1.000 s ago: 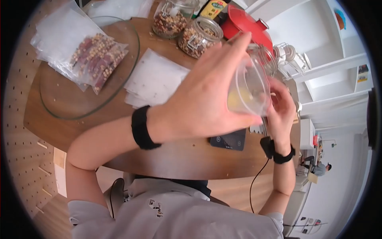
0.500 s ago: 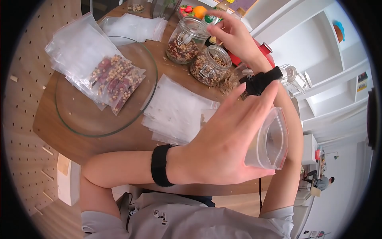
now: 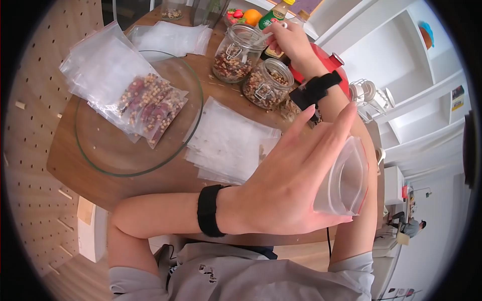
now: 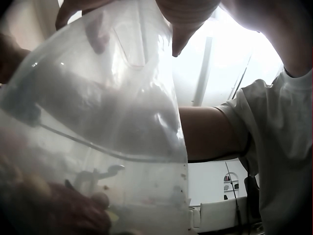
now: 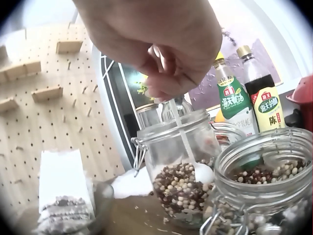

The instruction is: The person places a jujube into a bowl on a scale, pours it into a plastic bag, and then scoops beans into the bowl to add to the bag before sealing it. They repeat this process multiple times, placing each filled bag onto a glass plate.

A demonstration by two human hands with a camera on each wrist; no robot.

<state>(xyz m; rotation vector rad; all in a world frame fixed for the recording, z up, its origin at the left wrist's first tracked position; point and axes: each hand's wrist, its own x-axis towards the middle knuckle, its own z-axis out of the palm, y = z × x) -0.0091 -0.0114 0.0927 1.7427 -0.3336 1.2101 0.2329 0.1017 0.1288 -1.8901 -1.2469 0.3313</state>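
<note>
My left hand [image 3: 281, 200] holds a clear zip bag [image 3: 347, 175] with its mouth spread wide, thumb below and fingers above. Dark red and pale pieces [image 4: 73, 208] show through the lower part of the bag in the left wrist view. Farther out, my right hand [image 3: 291, 44] pinches the thin handle of a white spoon [image 5: 202, 172]. The spoon slants down into a clip-top glass jar [image 5: 171, 142], its bowl at the mixed beans [image 5: 178, 191] inside. A second glass jar [image 3: 266, 86] of mixed beans stands close beside the first.
Filled bags [image 3: 150, 108] lie on a round glass plate [image 3: 125, 174] at the left. Flat bags [image 3: 226, 140] are stacked mid-table, more bags [image 3: 170, 37] behind. Sauce bottles [image 5: 234, 100], fruit [image 3: 251, 16] and a red pot [image 3: 329, 60] stand beyond the jars.
My right hand has gone from beside the bag out to the far jar, and the spoon now reaches into it. My left hand keeps hold of the bag. The head view has shifted.
</note>
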